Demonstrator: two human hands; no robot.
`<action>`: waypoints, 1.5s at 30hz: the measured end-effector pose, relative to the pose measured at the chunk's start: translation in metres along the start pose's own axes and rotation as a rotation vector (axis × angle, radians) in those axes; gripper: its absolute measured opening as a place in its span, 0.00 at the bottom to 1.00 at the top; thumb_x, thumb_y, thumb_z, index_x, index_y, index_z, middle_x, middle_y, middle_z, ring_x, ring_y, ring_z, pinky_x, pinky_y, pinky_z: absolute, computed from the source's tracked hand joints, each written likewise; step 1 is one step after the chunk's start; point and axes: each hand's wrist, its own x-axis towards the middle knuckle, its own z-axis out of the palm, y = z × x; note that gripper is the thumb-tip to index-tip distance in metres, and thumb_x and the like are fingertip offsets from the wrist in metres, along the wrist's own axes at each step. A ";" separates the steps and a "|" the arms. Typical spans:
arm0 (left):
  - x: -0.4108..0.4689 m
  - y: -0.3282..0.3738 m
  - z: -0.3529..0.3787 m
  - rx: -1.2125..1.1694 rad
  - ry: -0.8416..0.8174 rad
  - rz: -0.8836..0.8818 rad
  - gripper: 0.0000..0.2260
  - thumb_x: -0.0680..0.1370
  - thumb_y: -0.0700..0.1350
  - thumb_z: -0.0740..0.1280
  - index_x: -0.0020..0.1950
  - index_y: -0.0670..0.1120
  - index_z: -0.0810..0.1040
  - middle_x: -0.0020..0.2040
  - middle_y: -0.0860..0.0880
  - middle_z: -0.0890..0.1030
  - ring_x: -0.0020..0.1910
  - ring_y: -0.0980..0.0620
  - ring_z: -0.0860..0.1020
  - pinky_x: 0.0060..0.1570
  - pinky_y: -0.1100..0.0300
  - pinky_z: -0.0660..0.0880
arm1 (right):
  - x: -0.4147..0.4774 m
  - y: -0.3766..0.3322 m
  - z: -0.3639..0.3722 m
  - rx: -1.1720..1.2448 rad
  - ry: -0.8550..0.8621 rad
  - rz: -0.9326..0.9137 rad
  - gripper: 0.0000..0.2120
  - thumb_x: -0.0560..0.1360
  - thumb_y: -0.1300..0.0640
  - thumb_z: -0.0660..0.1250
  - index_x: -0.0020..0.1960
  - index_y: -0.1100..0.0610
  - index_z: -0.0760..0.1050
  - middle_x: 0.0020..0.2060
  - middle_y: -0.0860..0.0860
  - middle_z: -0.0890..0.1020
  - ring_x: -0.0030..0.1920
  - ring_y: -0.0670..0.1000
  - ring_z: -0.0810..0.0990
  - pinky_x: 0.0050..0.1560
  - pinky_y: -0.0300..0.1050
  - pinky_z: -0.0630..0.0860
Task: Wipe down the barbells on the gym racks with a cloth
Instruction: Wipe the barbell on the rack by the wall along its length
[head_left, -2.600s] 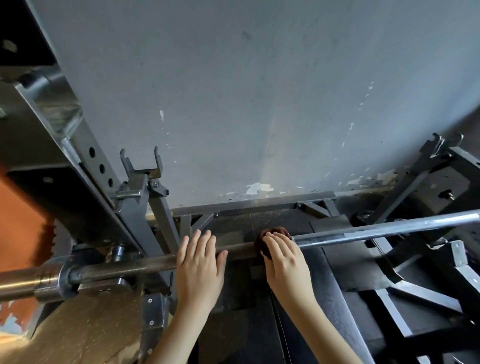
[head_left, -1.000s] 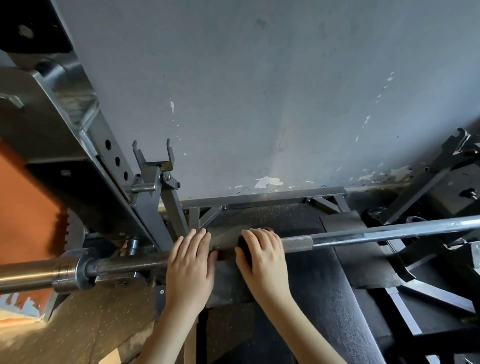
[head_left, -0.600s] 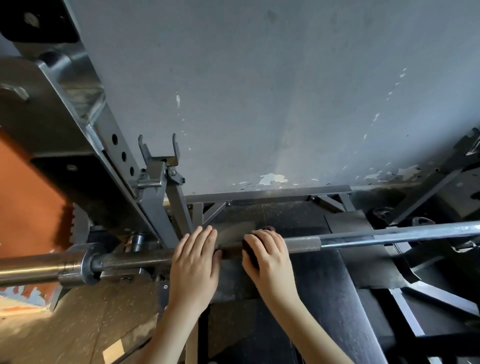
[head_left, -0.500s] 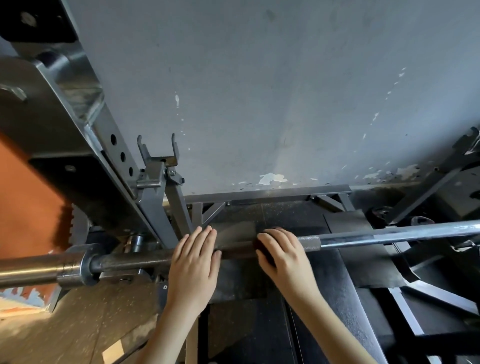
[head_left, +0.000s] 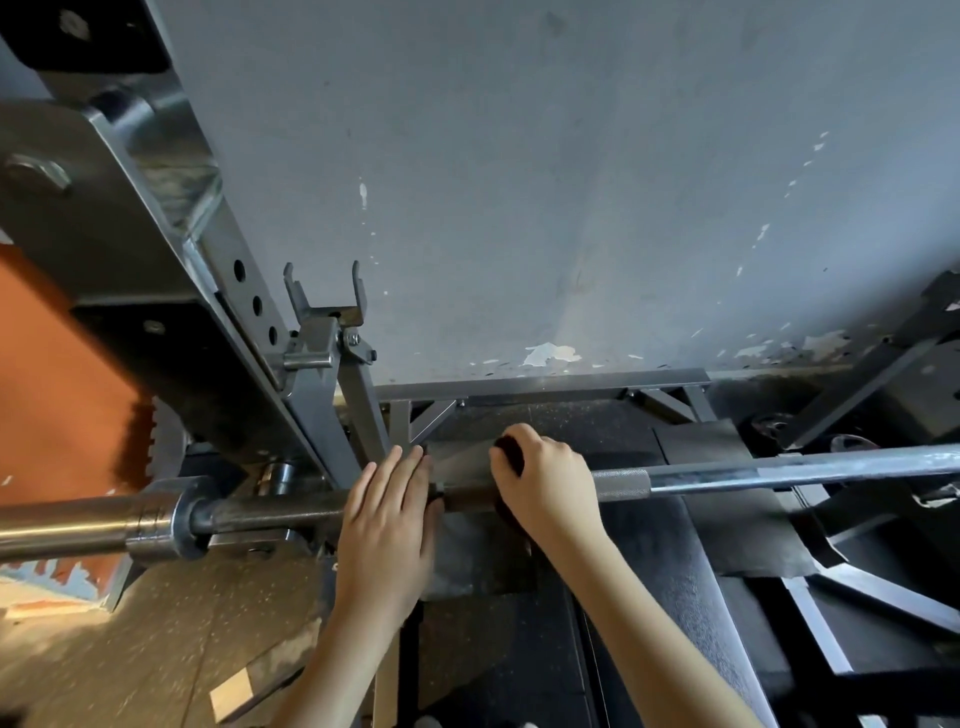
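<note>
No legible text, labels, brand marks or numbers: none on barbell (head_left: 779, 470), rack upright (head_left: 244, 291) or wall (head_left: 571, 182).

Barbell (head_left: 779, 470): runs left to right across the view, with its sleeve and collar (head_left: 182, 519) at the left end.
Left hand (head_left: 387, 525): lies flat over the barbell, fingers straight, just right of the collar side.
Right hand (head_left: 545, 480): curls over the barbell, close beside the left hand but apart from it, gripping the cloth.
Cloth (head_left: 506, 451): dark and bunched against the barbell, showing past the fingertips.
Rack upright (head_left: 228, 270): rises above the barbell's left part.
Wall (head_left: 571, 182): grey with chipped paint, behind the barbell.
</note>
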 end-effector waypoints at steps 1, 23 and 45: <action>0.000 0.000 0.000 -0.001 0.004 -0.002 0.22 0.81 0.49 0.53 0.66 0.40 0.76 0.67 0.44 0.76 0.69 0.44 0.71 0.71 0.48 0.60 | -0.003 -0.001 0.001 0.013 0.005 0.017 0.09 0.78 0.52 0.64 0.53 0.56 0.77 0.41 0.51 0.82 0.42 0.54 0.80 0.38 0.42 0.69; -0.014 -0.015 -0.003 -0.044 0.011 -0.021 0.22 0.75 0.42 0.61 0.69 0.41 0.74 0.69 0.45 0.74 0.70 0.44 0.70 0.74 0.54 0.51 | -0.044 -0.022 0.040 0.035 0.248 -0.256 0.13 0.75 0.53 0.61 0.55 0.59 0.76 0.52 0.54 0.81 0.56 0.54 0.78 0.63 0.53 0.71; -0.016 -0.016 0.000 -0.057 0.020 -0.004 0.21 0.79 0.48 0.58 0.70 0.43 0.73 0.69 0.48 0.74 0.71 0.48 0.68 0.72 0.52 0.57 | -0.049 0.000 0.027 0.054 0.235 -0.175 0.14 0.70 0.62 0.73 0.54 0.62 0.79 0.54 0.56 0.82 0.59 0.54 0.75 0.64 0.52 0.69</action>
